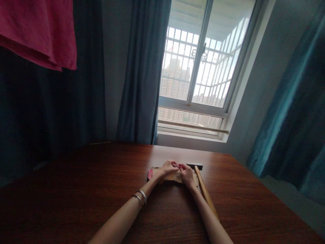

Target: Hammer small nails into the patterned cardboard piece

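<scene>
In the head view, nearest us are the left forearm (120,218), with bangles (141,196) at the wrist, and the right forearm (212,218), both reaching in over the brown table (101,193). Ahead of them the two hands come together above a mat (172,176), light and speckled, with a pink patch at its left end. The left hand (168,168) has its thumb and fingers drawn nearly together on a small piece (175,165), dark red and pale, which sits between the hands over the mat's far part; we cannot make out quite what it is. The right hand (187,175) bends its fingers to the right end of that piece, though whether they pinch it or merely touch it we cannot tell. Just beside the right hand lies a hammer (206,195), its dark head beyond the hand and its wooden handle running back to the right forearm; we cannot tell whether they touch. Past the table's far edge stand a curtain (142,74) and a barred window (195,101). As we judge it, the piece could slip if the fingertips loosen or pull unevenly, since so little of it seems held, and might then bounce off the mat. A sideways swing of the right forearm could knock the handle and turn the hammer toward the fingers.
</scene>
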`<action>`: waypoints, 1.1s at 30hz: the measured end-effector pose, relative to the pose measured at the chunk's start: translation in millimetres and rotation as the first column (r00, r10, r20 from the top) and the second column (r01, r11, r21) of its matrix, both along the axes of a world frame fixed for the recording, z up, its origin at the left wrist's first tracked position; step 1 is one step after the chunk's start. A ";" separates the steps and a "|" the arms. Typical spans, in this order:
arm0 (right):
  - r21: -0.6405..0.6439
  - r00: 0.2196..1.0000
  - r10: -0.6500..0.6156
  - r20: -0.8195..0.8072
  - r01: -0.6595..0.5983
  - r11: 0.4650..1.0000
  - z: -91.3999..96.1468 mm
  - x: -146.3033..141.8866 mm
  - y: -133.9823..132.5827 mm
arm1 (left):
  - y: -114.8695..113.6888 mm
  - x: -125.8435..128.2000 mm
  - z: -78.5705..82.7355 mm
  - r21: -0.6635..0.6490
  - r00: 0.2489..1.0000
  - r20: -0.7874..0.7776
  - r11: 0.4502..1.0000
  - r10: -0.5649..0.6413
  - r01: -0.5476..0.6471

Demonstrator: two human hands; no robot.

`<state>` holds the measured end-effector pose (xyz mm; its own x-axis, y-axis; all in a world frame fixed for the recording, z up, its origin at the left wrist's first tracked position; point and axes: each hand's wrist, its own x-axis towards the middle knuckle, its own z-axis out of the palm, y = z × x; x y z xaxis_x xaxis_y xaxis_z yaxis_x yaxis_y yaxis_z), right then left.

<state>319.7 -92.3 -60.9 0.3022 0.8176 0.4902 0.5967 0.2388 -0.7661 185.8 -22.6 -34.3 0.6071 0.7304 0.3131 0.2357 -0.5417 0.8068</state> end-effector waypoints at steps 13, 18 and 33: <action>0.029 1.000 0.001 -0.014 0.000 1.000 0.2 -1.5 -1.2 | -2.3 3.9 -0.3 0.016 0.992 0.124 1.000 0.011 -0.013; 0.025 1.000 -0.006 -0.011 0.007 1.000 0.5 -1.7 -1.8 | -5.7 4.2 1.4 0.020 0.991 0.132 1.000 0.020 -0.023; -0.016 0.999 0.027 0.035 -0.027 1.000 5.1 0.2 -7.4 | -6.9 5.0 -6.0 0.128 0.993 0.115 0.991 0.018 -0.033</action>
<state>319.9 -99.8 -55.8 0.2628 0.8329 0.4870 0.6165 0.2433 -0.7488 190.9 -29.5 -40.3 0.5442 0.6937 0.4718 0.1616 -0.6385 0.7524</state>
